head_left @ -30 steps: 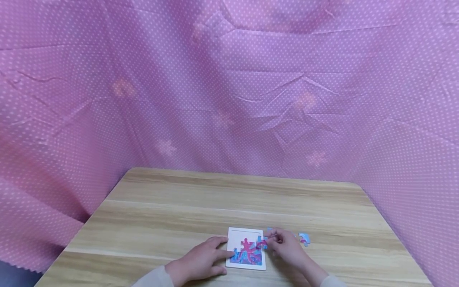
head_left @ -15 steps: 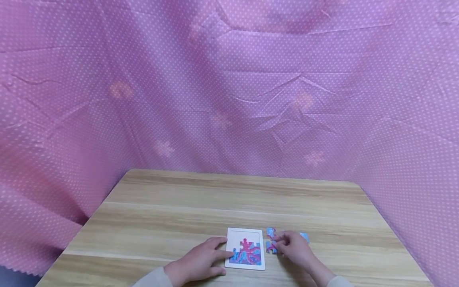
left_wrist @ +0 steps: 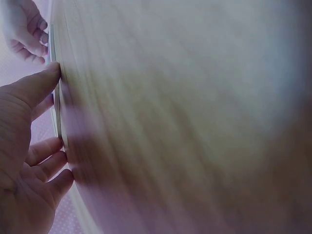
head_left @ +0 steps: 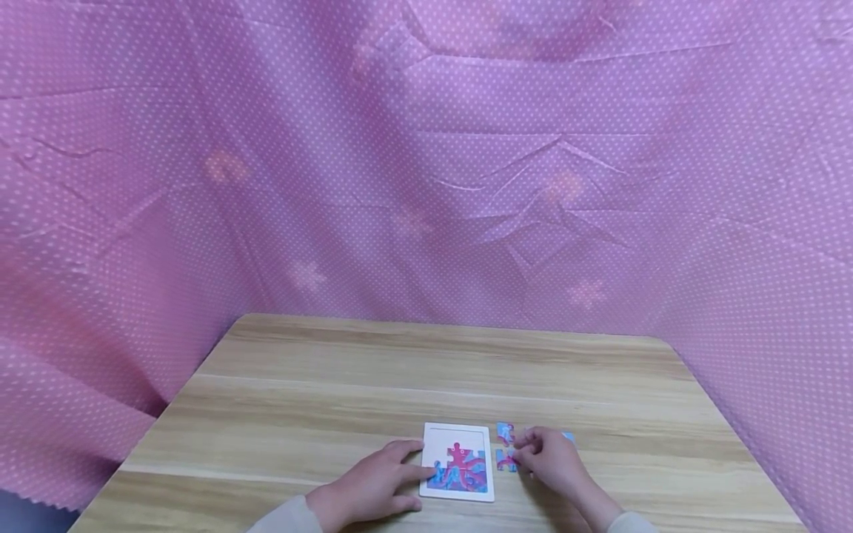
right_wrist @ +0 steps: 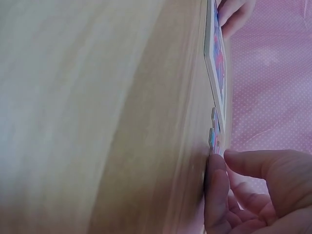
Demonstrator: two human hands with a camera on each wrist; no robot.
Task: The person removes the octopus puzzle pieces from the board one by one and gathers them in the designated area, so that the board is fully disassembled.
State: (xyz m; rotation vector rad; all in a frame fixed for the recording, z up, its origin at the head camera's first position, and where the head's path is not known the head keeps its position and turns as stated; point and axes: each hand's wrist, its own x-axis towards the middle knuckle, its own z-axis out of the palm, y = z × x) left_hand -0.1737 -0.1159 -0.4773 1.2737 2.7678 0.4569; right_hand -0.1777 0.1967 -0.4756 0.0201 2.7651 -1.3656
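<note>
A white puzzle board (head_left: 489, 474) lies on the table with joined pieces showing a pink octopus on blue in its lower and right parts. At its left side, my left hand (head_left: 369, 481) rests with fingers extended; its fingertips touch the board's edge and one finger lies over the picture. Right of the board, my right hand (head_left: 549, 463) pinches the edge of a pink-and-blue puzzle piece (head_left: 504, 460) with thumb and index finger. In the right wrist view, that piece (right_wrist: 213, 136) sits at the fingertips, low at the tabletop. Its right part is hidden by the fingers.
Another puzzle piece (head_left: 505, 431) lies just behind the pinched one. A blue piece (head_left: 569, 437) shows partly behind my right hand. The wooden table (head_left: 333, 385) stretches back to a pink dotted cloth (head_left: 413, 259).
My right hand has carried the puzzle piece from above the board's right edge to the table on the right. The left hand has stayed at the board.
</note>
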